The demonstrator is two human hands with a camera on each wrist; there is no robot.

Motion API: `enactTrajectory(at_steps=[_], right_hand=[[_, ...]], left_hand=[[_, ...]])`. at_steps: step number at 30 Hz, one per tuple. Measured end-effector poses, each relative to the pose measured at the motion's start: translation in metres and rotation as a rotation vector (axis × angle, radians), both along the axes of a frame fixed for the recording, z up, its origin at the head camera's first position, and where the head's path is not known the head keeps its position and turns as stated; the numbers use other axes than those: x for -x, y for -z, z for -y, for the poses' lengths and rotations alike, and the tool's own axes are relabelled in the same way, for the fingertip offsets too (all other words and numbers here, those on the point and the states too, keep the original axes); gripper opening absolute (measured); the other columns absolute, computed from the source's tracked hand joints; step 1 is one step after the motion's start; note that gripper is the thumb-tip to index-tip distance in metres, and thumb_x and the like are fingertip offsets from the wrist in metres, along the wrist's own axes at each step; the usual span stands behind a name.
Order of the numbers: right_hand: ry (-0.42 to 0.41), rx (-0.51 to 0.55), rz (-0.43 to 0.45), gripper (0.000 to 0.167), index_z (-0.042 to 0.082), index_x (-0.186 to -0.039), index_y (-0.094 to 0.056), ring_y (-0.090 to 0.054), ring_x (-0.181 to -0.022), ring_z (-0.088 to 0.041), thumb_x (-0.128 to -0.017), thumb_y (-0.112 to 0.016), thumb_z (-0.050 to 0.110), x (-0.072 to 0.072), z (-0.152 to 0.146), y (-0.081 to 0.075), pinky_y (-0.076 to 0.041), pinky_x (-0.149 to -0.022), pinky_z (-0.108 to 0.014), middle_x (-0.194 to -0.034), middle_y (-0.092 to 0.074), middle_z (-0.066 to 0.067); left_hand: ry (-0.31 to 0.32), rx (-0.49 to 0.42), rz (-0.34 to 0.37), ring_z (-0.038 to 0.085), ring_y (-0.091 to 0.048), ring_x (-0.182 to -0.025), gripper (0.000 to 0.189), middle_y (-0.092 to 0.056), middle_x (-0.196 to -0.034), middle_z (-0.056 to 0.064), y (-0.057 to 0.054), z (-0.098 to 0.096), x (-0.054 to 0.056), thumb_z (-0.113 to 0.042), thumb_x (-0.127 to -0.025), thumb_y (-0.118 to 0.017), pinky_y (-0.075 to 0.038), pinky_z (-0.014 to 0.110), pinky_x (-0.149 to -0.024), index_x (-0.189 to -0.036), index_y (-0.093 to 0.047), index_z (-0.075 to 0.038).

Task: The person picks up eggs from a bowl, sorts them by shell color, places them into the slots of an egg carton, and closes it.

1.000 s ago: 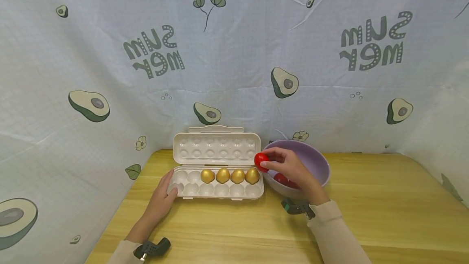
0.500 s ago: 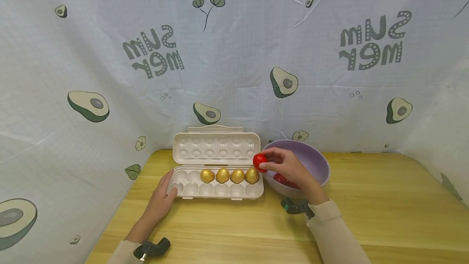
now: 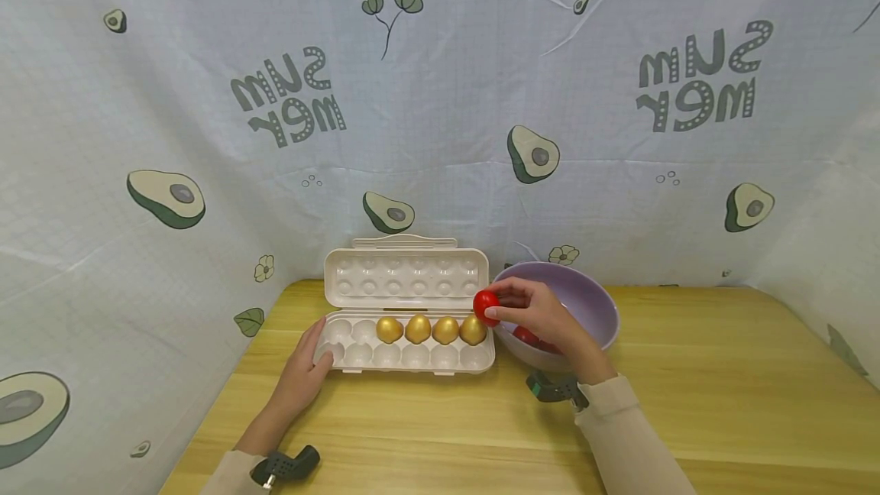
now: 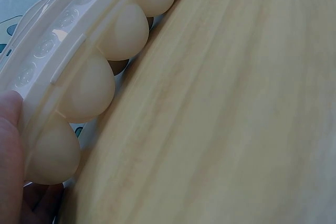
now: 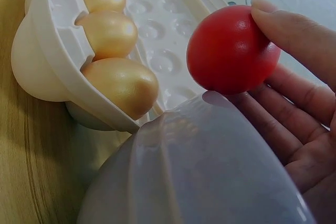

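Note:
A cream plastic egg carton (image 3: 386,357) lies with its lid raised. Several golden eggs (image 3: 418,329) fill part of its back row, while the front row holds none. My left hand (image 3: 302,369) grips the carton's left end; in the left wrist view the thumb (image 4: 9,135) lies at the rim and fingers show below. Between thumb and fingers my right hand (image 3: 539,315) pinches a red egg (image 3: 486,307), held above the gap between the carton's right end and the purple bowl (image 3: 591,304). In the right wrist view this red egg (image 5: 228,51) is just above the bowl's rim.
More red eggs (image 3: 526,336) lie in the bowl, partly hidden by the right hand. The bowl stands close against the carton's right end. Behind the wooden table (image 3: 722,373) hangs a pale curtain (image 3: 440,98) printed with avocados.
My right hand has shifted slightly left with the red egg, bringing it nearer the rightmost golden egg. The left hand and the carton stay in place.

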State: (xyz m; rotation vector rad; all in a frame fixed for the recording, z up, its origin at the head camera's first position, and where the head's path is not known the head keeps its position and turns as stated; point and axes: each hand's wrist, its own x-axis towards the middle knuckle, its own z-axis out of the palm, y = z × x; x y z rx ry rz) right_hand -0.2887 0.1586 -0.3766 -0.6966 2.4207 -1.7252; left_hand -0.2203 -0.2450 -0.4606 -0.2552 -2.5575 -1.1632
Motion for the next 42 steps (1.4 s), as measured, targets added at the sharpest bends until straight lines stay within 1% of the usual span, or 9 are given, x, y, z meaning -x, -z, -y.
enactTrajectory(at_steps=[11, 20, 26, 27, 30, 33, 34, 39, 42], right_hand=[[0.004, 0.027, -0.044, 0.044, 0.002, -0.119, -0.063, -0.067, -0.099, -0.024, -0.081, -0.078, 0.017, 0.002, 0.001, 0.002, -0.057, -0.079, -0.029, -0.109, -0.069, -0.016], [0.030, -0.041, -0.025, 0.049, 0.005, -0.124, -0.064, -0.066, -0.103, -0.027, -0.082, -0.077, 0.023, 0.002, -0.002, 0.000, -0.057, -0.079, -0.031, -0.114, -0.068, -0.014], [0.029, -0.055, -0.004, 0.050, 0.007, -0.126, -0.063, -0.065, -0.105, -0.026, -0.081, -0.077, 0.025, -0.006, 0.002, -0.004, -0.056, -0.083, -0.031, -0.116, -0.067, -0.013], [0.028, -0.055, -0.009, 0.049, 0.005, -0.125, -0.063, -0.065, -0.106, -0.027, -0.082, -0.077, 0.023, -0.010, 0.004, -0.008, -0.056, -0.083, -0.031, -0.116, -0.067, -0.014], [0.029, -0.046, -0.037, 0.047, 0.006, -0.122, -0.064, -0.065, -0.105, -0.027, -0.080, -0.079, 0.023, -0.014, 0.007, -0.006, -0.055, -0.084, -0.029, -0.113, -0.068, -0.013], [0.047, -0.079, -0.078, 0.046, 0.008, -0.118, -0.065, -0.065, -0.106, -0.026, -0.079, -0.080, 0.026, -0.016, 0.007, -0.001, -0.055, -0.084, -0.029, -0.112, -0.068, -0.009], [0.054, -0.090, -0.095, 0.046, 0.010, -0.117, -0.065, -0.065, -0.107, -0.026, -0.078, -0.080, 0.029, -0.014, 0.006, 0.003, -0.055, -0.084, -0.030, -0.112, -0.069, -0.008], [0.073, -0.121, -0.143, 0.044, 0.011, -0.116, -0.066, -0.065, -0.109, -0.028, -0.078, -0.080, 0.030, -0.019, 0.008, 0.004, -0.054, -0.087, -0.040, -0.111, -0.069, -0.006], [0.077, -0.126, -0.146, 0.043, 0.013, -0.115, -0.065, -0.065, -0.109, -0.027, -0.078, -0.080, 0.032, -0.019, 0.009, 0.003, -0.054, -0.088, -0.039, -0.111, -0.069, -0.004]], left_hand=[[-0.007, 0.001, 0.015, 0.044, -0.028, -0.138, 0.061, -0.029, -0.150, 0.027, 0.001, 0.001, 0.000, -0.006, -0.092, -0.048, -0.023, 0.058, -0.112, -0.149, -0.026, 0.005], [0.002, -0.010, 0.022, 0.045, -0.027, -0.138, 0.061, -0.028, -0.151, 0.027, 0.000, 0.000, 0.001, -0.007, -0.093, -0.047, -0.022, 0.058, -0.112, -0.149, -0.026, 0.004], [-0.002, -0.012, 0.035, 0.044, -0.026, -0.139, 0.062, -0.028, -0.152, 0.026, 0.001, 0.000, 0.000, -0.007, -0.093, -0.048, -0.022, 0.059, -0.112, -0.150, -0.025, 0.004], [-0.004, -0.010, 0.036, 0.044, -0.026, -0.139, 0.062, -0.028, -0.152, 0.026, 0.001, 0.001, 0.000, -0.008, -0.093, -0.048, -0.022, 0.058, -0.112, -0.150, -0.025, 0.004], [-0.004, -0.010, 0.043, 0.044, -0.026, -0.139, 0.062, -0.027, -0.152, 0.026, 0.001, 0.001, 0.000, -0.008, -0.094, -0.047, -0.021, 0.058, -0.112, -0.150, -0.025, 0.003], [-0.001, -0.013, 0.046, 0.043, -0.026, -0.139, 0.062, -0.027, -0.152, 0.025, 0.002, 0.001, 0.001, -0.008, -0.094, -0.047, -0.021, 0.058, -0.113, -0.150, -0.025, 0.003], [0.000, -0.013, 0.045, 0.043, -0.026, -0.139, 0.062, -0.027, -0.152, 0.025, 0.002, 0.001, 0.001, -0.008, -0.094, -0.047, -0.021, 0.057, -0.113, -0.150, -0.025, 0.003], [0.002, -0.013, 0.037, 0.043, -0.026, -0.139, 0.062, -0.028, -0.152, 0.025, 0.001, 0.001, 0.001, -0.007, -0.093, -0.047, -0.021, 0.057, -0.113, -0.150, -0.025, 0.004], [0.000, -0.015, 0.037, 0.043, -0.026, -0.139, 0.062, -0.027, -0.152, 0.025, 0.000, 0.001, 0.001, -0.007, -0.093, -0.047, -0.021, 0.057, -0.113, -0.150, -0.024, 0.004]])
